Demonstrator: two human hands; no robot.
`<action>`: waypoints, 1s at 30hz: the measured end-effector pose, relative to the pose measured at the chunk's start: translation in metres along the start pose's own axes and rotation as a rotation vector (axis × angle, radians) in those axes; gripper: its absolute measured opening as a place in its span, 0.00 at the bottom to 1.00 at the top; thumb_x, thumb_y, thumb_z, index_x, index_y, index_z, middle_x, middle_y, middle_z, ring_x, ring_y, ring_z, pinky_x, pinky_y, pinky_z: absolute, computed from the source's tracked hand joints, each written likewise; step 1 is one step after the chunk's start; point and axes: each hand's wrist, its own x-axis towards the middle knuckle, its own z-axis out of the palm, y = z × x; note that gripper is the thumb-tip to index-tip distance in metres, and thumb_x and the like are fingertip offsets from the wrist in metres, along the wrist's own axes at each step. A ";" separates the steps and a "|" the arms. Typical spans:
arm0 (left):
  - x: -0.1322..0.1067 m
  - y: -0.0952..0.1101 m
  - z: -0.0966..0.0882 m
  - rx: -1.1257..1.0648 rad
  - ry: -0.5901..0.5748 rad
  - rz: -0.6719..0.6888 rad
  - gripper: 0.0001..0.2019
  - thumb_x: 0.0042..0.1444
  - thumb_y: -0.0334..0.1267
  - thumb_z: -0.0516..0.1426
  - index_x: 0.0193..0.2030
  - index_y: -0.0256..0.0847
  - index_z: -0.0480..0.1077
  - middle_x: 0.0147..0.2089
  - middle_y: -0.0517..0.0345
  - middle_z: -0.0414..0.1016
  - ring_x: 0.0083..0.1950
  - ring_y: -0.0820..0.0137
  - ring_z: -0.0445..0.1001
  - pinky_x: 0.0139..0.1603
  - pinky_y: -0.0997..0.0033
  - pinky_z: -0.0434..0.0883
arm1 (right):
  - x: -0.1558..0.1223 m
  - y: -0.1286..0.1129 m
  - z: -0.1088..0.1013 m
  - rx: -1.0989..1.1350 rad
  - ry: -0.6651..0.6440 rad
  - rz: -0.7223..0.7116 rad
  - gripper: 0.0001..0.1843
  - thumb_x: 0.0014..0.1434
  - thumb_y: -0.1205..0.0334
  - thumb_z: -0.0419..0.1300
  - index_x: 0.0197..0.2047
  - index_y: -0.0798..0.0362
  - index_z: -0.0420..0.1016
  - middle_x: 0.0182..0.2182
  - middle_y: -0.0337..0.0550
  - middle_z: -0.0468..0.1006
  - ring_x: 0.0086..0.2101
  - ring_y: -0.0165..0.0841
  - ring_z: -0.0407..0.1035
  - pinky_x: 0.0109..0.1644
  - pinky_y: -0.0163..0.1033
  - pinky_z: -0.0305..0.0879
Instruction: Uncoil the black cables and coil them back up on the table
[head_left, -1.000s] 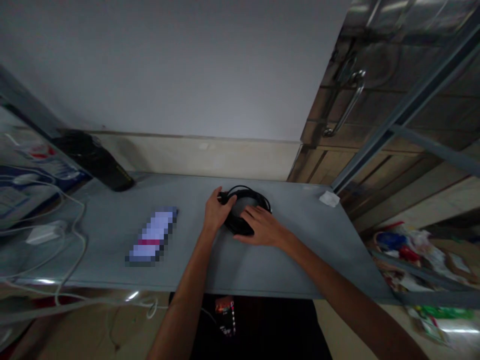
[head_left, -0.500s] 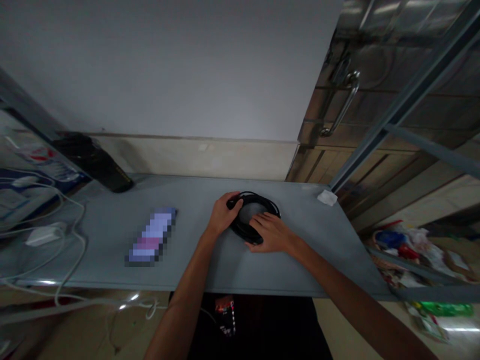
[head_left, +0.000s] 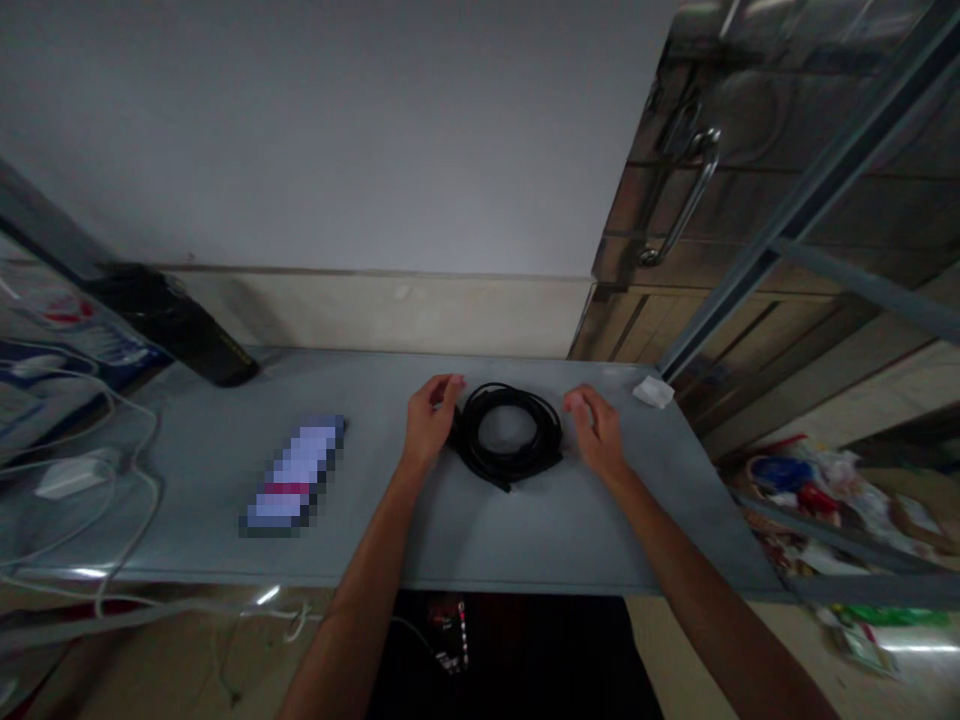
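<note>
A coiled black cable [head_left: 511, 436] lies flat on the grey worktop [head_left: 465, 520]. The left hand [head_left: 430, 420] curls loosely against its left edge; the right hand [head_left: 598, 428] hovers beside it, fingers relaxed and empty.

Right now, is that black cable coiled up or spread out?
Coiled: the black cable lies flat on the grey table in a round bundle of loops, between both open hands.

Flat object [head_left: 292, 476] left of my hands: pixelated, unreadable
White cables [head_left: 90, 470]: cut off at left edge
</note>
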 end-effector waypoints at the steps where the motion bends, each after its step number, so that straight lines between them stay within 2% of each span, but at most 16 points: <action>1: 0.002 -0.001 -0.001 -0.055 0.042 -0.023 0.23 0.68 0.61 0.63 0.46 0.42 0.84 0.47 0.46 0.87 0.50 0.58 0.84 0.55 0.59 0.76 | 0.002 0.003 -0.002 0.014 0.070 0.051 0.27 0.82 0.39 0.49 0.38 0.49 0.72 0.33 0.41 0.74 0.37 0.36 0.71 0.45 0.43 0.66; 5: 0.006 -0.003 -0.008 -0.308 0.198 -0.159 0.25 0.62 0.64 0.67 0.45 0.41 0.83 0.44 0.50 0.85 0.45 0.64 0.82 0.46 0.67 0.75 | 0.008 0.009 -0.004 0.033 0.265 0.166 0.35 0.81 0.33 0.47 0.28 0.48 0.65 0.25 0.38 0.67 0.30 0.33 0.64 0.38 0.40 0.60; 8: 0.008 -0.003 -0.012 -0.460 0.257 -0.258 0.23 0.57 0.60 0.71 0.44 0.42 0.82 0.41 0.54 0.82 0.41 0.69 0.80 0.43 0.71 0.73 | 0.007 0.010 -0.001 0.062 0.296 0.220 0.38 0.80 0.31 0.48 0.25 0.48 0.61 0.22 0.36 0.62 0.26 0.31 0.59 0.33 0.40 0.56; 13: 0.010 -0.002 -0.017 -0.607 0.270 -0.367 0.17 0.56 0.52 0.71 0.43 0.43 0.81 0.39 0.59 0.79 0.37 0.73 0.77 0.40 0.73 0.72 | 0.002 0.017 0.004 0.075 0.262 0.228 0.38 0.79 0.30 0.50 0.23 0.48 0.58 0.21 0.35 0.60 0.24 0.29 0.56 0.31 0.40 0.53; 17: 0.012 -0.003 -0.019 -0.660 0.254 -0.415 0.14 0.57 0.50 0.70 0.43 0.44 0.80 0.37 0.61 0.77 0.35 0.73 0.76 0.40 0.72 0.73 | 0.001 0.022 0.004 0.056 0.279 0.233 0.39 0.78 0.30 0.51 0.23 0.48 0.58 0.20 0.35 0.60 0.24 0.29 0.56 0.31 0.39 0.54; 30: 0.012 -0.001 -0.019 -0.656 0.186 -0.418 0.15 0.57 0.50 0.71 0.44 0.45 0.78 0.36 0.61 0.76 0.34 0.72 0.76 0.39 0.70 0.74 | 0.002 0.019 0.002 0.014 0.285 0.232 0.39 0.78 0.30 0.52 0.22 0.49 0.57 0.19 0.35 0.59 0.23 0.28 0.54 0.29 0.39 0.52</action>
